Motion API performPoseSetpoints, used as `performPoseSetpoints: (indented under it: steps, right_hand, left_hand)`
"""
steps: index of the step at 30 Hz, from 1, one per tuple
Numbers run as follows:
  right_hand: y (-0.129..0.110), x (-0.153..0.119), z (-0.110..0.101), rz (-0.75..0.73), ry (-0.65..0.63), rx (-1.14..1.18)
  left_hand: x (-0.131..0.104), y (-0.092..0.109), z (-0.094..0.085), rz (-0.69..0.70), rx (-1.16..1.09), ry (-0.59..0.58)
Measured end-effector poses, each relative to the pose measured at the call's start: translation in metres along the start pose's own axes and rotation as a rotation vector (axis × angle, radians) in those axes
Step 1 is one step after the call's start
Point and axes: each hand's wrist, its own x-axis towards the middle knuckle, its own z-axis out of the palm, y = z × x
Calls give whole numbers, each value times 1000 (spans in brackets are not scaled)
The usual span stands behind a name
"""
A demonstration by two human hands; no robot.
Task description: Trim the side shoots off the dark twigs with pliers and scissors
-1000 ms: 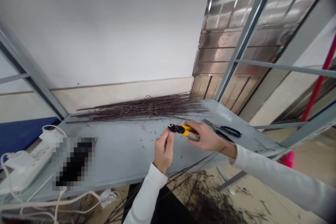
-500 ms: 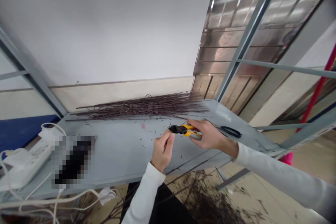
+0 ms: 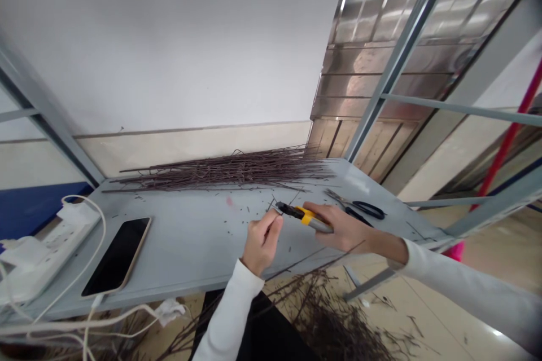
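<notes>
My right hand (image 3: 339, 227) is wrapped round pliers (image 3: 301, 214) with dark jaws and yellow-and-grey handles. The jaws point left and reach the fingertips of my left hand (image 3: 261, 241). My left thumb and forefinger are pinched together on a thin dark twig (image 3: 274, 203), of which little shows at the jaws. Scissors (image 3: 358, 206) with black handles lie on the table just beyond my right hand. Behind both hands, a long bundle of dark twigs (image 3: 228, 172) lies along the back of the table.
The grey table (image 3: 182, 237) has small twig clippings scattered over it. On its left are a phone (image 3: 118, 256) and a white power strip (image 3: 53, 251) with cables. More twigs (image 3: 334, 316) are heaped below the front edge. Metal frame posts (image 3: 402, 51) rise at both sides.
My right hand has shifted slightly right and tilted the pliers, and their handles, apart before, now look closer together. My left hand stays pinched at the jaws. The scissors are less covered.
</notes>
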Motion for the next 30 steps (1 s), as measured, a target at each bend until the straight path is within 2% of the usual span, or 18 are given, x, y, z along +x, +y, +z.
performPoseSetpoints:
  steps: [3,7,10,15,23,30]
  right_hand:
    - [0,0,-9,-19,-23,-48]
    - [2,6,-20,-169,97,-260]
    - [4,10,-21,-261,157,-327]
    - [9,14,-13,-329,222,-330]
    - [6,14,-4,-219,77,-159]
    - [-14,2,1,1,-137,221]
  left_hand:
    - [3,0,-3,-116,-234,-94]
    - [8,1,-11,-257,-522,-279]
    - [10,1,-15,-322,-624,-331]
    - [12,2,-17,-385,-672,-396]
    - [13,-5,-20,-419,-701,-449]
    - [11,-1,-21,-364,-631,-415]
